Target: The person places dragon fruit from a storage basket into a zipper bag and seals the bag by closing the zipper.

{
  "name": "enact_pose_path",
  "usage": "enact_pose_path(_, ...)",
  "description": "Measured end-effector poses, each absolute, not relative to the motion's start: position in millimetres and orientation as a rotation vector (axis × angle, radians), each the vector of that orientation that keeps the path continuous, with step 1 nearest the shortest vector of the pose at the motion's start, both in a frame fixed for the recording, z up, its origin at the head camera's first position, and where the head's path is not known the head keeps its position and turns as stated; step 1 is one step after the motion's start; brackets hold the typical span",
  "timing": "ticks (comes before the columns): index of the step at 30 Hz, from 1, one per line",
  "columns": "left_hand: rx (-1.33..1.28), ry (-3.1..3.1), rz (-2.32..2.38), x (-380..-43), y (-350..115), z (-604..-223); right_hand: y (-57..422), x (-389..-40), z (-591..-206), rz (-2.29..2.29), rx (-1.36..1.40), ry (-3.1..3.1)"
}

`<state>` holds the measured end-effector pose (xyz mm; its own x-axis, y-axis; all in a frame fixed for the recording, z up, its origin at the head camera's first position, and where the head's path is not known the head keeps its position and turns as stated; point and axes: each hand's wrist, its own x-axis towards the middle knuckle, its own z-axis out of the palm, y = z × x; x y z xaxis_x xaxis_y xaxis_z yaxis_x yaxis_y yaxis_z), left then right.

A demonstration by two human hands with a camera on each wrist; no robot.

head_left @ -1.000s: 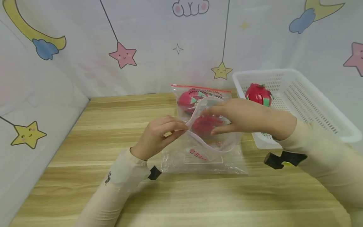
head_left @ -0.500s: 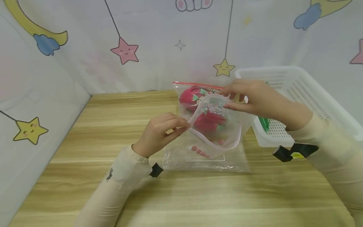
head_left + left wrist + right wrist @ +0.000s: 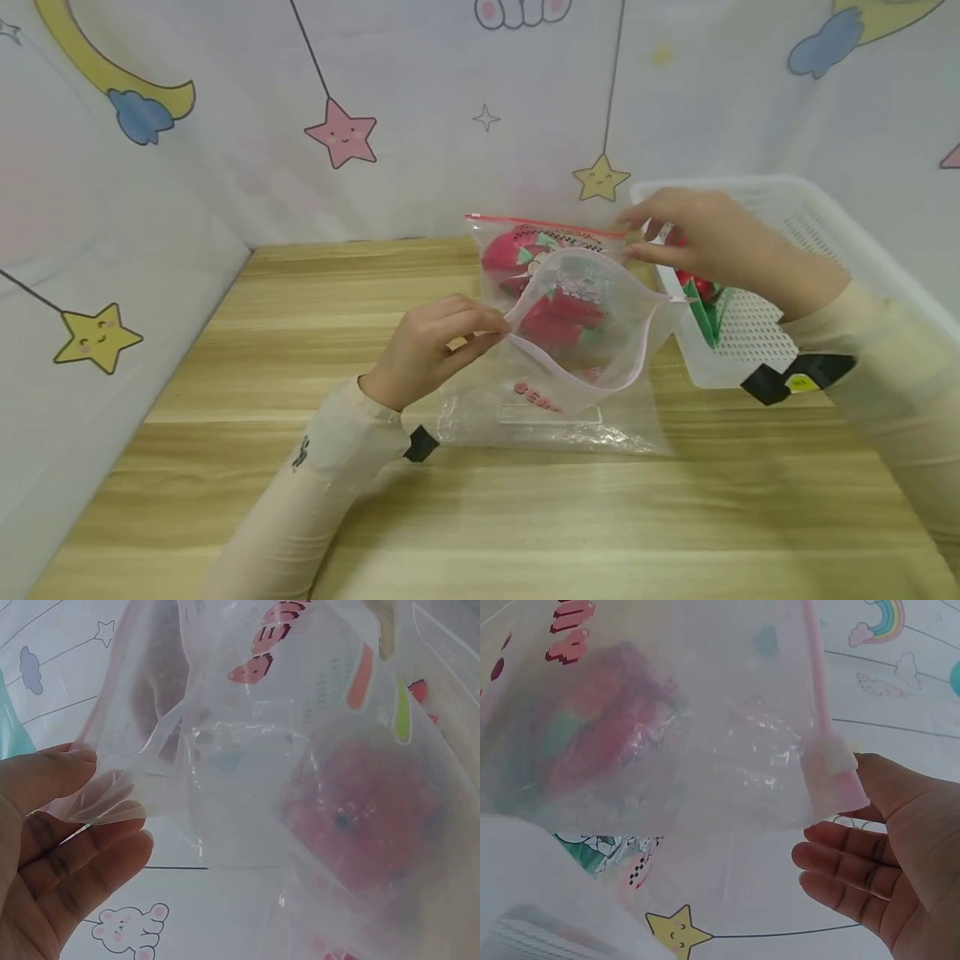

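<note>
With thumb and fingers my left hand [image 3: 442, 346] pinches the left end of the mouth of a clear slider zip bag [image 3: 641, 358]. The bag's mouth gapes wide, and inside lies a red and green toy fruit [image 3: 558, 321] resembling a dragon fruit. In the right wrist view, the pink slider [image 3: 836, 791] sits at the bag's other end, overlapping the thumb of my right hand [image 3: 922, 840]. In the head view, that hand is above and beyond this end, over the basket's near-left side, its fingers loosely bent and holding nothing.
Behind the held bag lies another zip bag [image 3: 495, 225] with a red zip strip, holding a red and green toy fruit [image 3: 506, 254]. The white basket [image 3: 727, 379] at right contains red and green items [image 3: 701, 287], partly hidden by my right hand. A printed cloth wall borders the wooden table [image 3: 300, 287].
My right hand has come out of the bag's mouth and moved right and back towards the basket. My left hand keeps its pinch on the rim.
</note>
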<state>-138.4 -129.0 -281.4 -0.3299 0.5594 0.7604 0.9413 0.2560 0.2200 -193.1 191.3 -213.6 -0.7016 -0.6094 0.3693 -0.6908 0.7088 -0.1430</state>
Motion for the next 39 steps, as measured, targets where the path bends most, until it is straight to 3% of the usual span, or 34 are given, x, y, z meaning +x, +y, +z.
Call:
enact_pose_path(19,-1.36,-1.997,-0.88,-139,-128,-275,241,-244,-224,0.308,0.53,-3.014)
enact_pose_path(39,-1.359,-2.008,-0.911,-138,-132,-282,283,-271,-259,0.262,0.317,-3.24)
